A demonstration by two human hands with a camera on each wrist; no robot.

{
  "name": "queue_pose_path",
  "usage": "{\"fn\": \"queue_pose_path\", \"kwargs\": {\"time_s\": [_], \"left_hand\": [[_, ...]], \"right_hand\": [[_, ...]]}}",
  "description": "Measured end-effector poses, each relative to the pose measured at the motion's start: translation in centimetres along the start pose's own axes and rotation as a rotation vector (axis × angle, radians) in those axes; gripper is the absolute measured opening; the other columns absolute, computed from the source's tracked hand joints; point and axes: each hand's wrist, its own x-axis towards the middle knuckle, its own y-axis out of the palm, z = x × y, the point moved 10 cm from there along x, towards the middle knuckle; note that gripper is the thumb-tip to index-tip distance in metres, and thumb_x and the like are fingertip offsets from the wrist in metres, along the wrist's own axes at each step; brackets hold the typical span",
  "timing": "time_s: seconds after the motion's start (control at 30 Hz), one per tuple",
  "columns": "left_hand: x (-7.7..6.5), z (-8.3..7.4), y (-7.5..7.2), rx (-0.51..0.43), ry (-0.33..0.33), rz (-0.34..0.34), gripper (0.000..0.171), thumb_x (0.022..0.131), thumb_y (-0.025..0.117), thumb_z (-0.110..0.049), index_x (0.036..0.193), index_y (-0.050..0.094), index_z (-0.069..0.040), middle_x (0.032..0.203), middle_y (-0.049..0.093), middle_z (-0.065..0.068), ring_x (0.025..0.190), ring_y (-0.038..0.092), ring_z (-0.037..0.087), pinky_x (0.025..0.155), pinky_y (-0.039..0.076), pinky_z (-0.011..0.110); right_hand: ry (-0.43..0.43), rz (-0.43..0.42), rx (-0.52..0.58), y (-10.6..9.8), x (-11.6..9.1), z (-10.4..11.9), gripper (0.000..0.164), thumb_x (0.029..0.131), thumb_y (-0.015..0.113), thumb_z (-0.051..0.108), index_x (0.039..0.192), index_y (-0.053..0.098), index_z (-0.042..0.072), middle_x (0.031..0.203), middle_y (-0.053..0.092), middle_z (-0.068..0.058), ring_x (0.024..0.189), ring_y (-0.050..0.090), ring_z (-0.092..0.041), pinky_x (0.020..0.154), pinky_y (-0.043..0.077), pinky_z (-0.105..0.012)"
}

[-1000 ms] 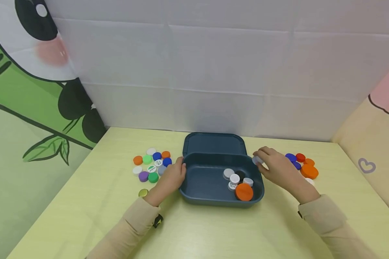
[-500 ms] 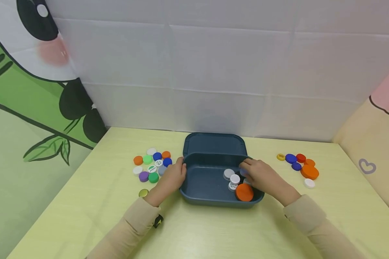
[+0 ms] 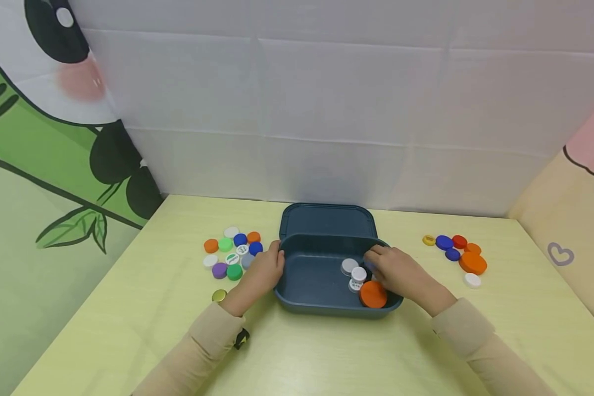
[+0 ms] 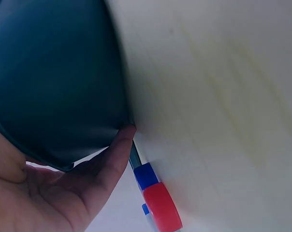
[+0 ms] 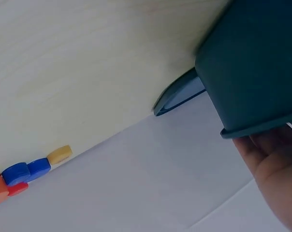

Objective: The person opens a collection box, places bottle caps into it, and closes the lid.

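A dark blue-green box (image 3: 322, 309) stands on the table, several bottle caps lying in its right half. My left hand (image 3: 262, 268) grips the box's left side by the rim; in the left wrist view its fingers press the outer wall. My right hand (image 3: 396, 269) reaches over the right rim, fingers down inside, pinching a pale bluish bottle cap (image 3: 369, 265) mostly hidden by them. Close to these fingers are a large orange cap (image 3: 373, 295), a white cap (image 3: 358, 274) on top of another, and a grey-white cap (image 3: 348, 266).
Behind the box lies its lid (image 3: 328, 220). Left of it is a group of mixed caps, including a purple cap (image 3: 219, 270) and a gold cap (image 3: 219, 295). A smaller group with a large orange cap (image 3: 473, 263) and a yellow ring-like cap (image 3: 428, 240) lies right.
My right hand has moved left, from beside the box to inside it, carrying the pale cap. Over the last half second it has barely shifted. My left hand stays on the rim.
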Motion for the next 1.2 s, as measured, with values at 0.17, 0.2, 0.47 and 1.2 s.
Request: {"fn": "queue_pose_path", "kwargs": {"time_s": [0.17, 0.2, 0.47, 1.2], "left_hand": [[0.4, -0.2, 0.0, 0.000, -0.004, -0.010, 0.041, 0.097, 0.037, -0.020, 0.130, 0.039, 0.003, 0.099, 0.063, 0.022, 0.070, 0.060, 0.024, 0.061, 0.052, 0.035], [0.5, -0.2, 0.0, -0.001, -0.005, -0.012, 0.041, 0.097, 0.036, -0.020, 0.130, 0.039, 0.003, 0.099, 0.063, 0.022, 0.070, 0.060, 0.024, 0.061, 0.052, 0.035], [1.0, -0.4, 0.1, -0.005, -0.010, -0.027, 0.040, 0.097, 0.037, -0.019, 0.130, 0.040, 0.004, 0.101, 0.063, 0.024, 0.072, 0.061, 0.025, 0.061, 0.053, 0.036], [1.8, -0.9, 0.3, -0.007, -0.007, -0.040, 0.040, 0.097, 0.037, -0.019, 0.129, 0.040, 0.005, 0.084, 0.061, 0.018, 0.062, 0.056, 0.021, 0.051, 0.046, 0.027]], "right_hand": [[0.007, -0.090, -0.005, -2.2, -0.2, -1.2, 0.028, 0.078, 0.068, 0.006, 0.105, 0.061, 0.002, 0.097, 0.062, -0.011, 0.079, 0.059, -0.021, 0.075, 0.053, -0.035], [0.015, -0.106, -0.007, -2.7, -0.3, -1.6, 0.028, 0.078, 0.068, 0.006, 0.105, 0.061, 0.002, 0.098, 0.062, -0.011, 0.081, 0.059, -0.023, 0.076, 0.053, -0.036], [0.072, -0.178, -0.004, -4.9, -1.4, -5.8, 0.028, 0.078, 0.067, 0.004, 0.104, 0.061, 0.000, 0.103, 0.062, -0.015, 0.090, 0.061, -0.032, 0.079, 0.051, -0.043], [0.344, 0.130, 0.050, 0.1, -8.1, -18.1, 0.005, 0.077, 0.061, 0.003, 0.082, 0.060, 0.003, 0.070, 0.053, -0.003, 0.064, 0.046, -0.017, 0.054, 0.039, -0.032]]}}
